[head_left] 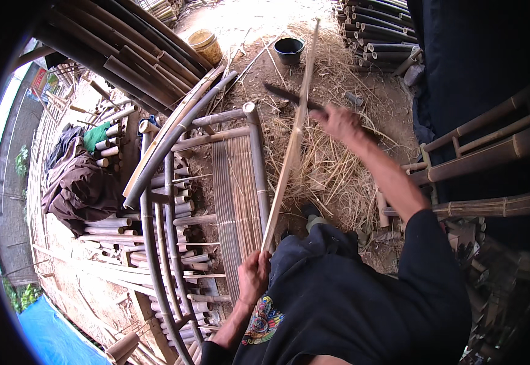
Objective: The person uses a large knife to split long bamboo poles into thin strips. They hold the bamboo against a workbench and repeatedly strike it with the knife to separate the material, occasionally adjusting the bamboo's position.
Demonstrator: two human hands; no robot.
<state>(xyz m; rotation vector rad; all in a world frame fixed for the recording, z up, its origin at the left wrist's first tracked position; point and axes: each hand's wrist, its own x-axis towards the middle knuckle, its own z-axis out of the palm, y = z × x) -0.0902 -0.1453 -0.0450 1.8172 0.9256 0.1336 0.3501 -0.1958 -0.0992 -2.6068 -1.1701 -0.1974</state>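
With the clock centred on the view, the long, thin, pale-yellow bamboo strip (289, 152) slants from 6 o'clock up to between 12 and 1. It should be light and springy along its length, dry enough to grip without slipping, but liable to split along the grain and splinter at the edges; the broad faces near the lower end look the safest hold. There, at 6 o'clock, the left hand (254, 277) has its fingers closed around that end. At 2 o'clock the right hand (341, 125) is wrapped round the handle of a dark, long-bladed metal knife (283, 93), whose blade crosses the strip; whether they touch I cannot tell. A grey-brown bamboo bench frame with a slatted seat (237, 176) stands at 9 o'clock, close beside the strip, crowding any leftward swing. Straw-coloured bamboo shavings (332, 164) litter the ground between 2 and 3, a round black bucket (289, 52) sits at 12 near the far end, and a brown bamboo frame (484, 161) hems in 3 o'clock.
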